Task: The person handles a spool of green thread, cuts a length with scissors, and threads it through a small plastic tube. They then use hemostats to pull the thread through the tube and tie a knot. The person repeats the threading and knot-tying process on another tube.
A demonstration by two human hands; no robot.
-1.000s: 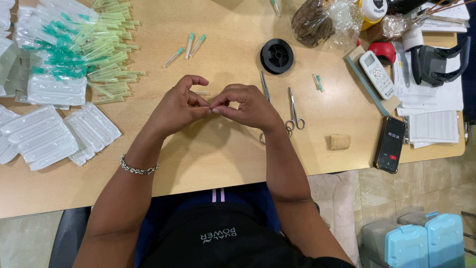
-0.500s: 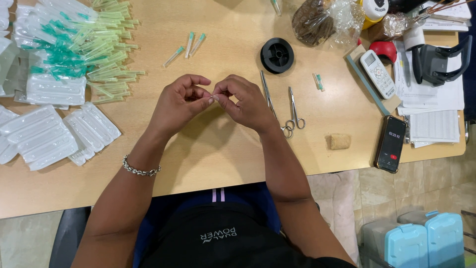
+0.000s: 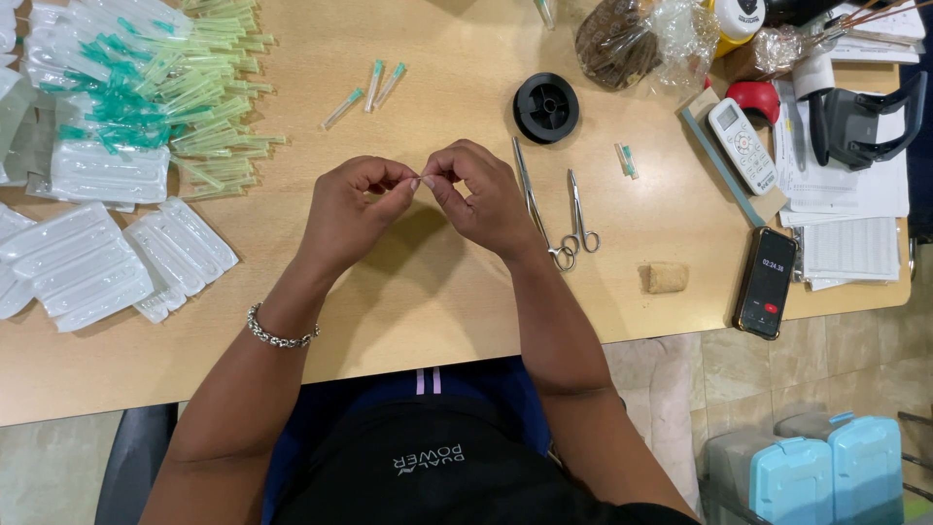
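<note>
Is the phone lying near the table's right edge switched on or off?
On. The phone lies flat, face up, on the wooden table, and its dark screen is lit, showing pale digits and a small red dot beneath them.

whatever my left hand [image 3: 352, 209] and right hand [image 3: 478, 197] pinch between their fingertips is too small to tell.

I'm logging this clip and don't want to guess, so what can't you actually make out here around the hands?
Head view only:
- What the left hand and right hand pinch between them: too small, covered by the fingertips.
- Scissors and forceps beside the right hand: the forceps' handle is partly hidden by the wrist.
- Green-capped needle pile: cut off by the top edge.
- Blister packs: cut off at the left edge.
</note>
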